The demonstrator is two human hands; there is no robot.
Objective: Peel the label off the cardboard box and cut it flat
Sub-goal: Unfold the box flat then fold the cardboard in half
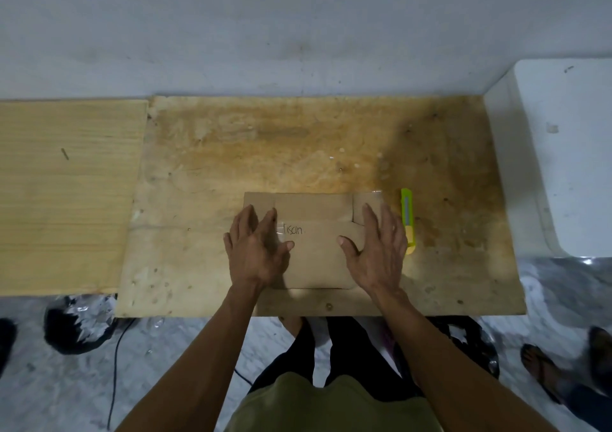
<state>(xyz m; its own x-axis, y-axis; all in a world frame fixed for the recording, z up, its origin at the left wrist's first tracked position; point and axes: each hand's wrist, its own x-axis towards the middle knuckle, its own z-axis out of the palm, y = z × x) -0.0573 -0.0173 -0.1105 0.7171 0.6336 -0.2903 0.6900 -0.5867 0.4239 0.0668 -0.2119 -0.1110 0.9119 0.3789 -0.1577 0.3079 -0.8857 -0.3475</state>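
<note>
- One cardboard box (314, 249) lies flattened on the stained wooden board (265, 153), near its front edge, with a handwritten word on it.
- Two hands rest on the box: the left hand (255, 246) on its left part, the right hand (377, 249) on its right part. Both are flat, palms down, fingers spread wide, holding nothing.
- One green and yellow cutter (408, 219) lies on the board just beside the right edge of the box, close to the right hand.
- One lighter wooden board (63, 193) lies to the left, and one white block (563, 153) stands to the right.
- The hands cover the left and right parts of the box.
- The first letters of the word are hard to read under shiny tape (281, 231).
- One foot in a sandal (543, 372) is cut off at the right edge.
</note>
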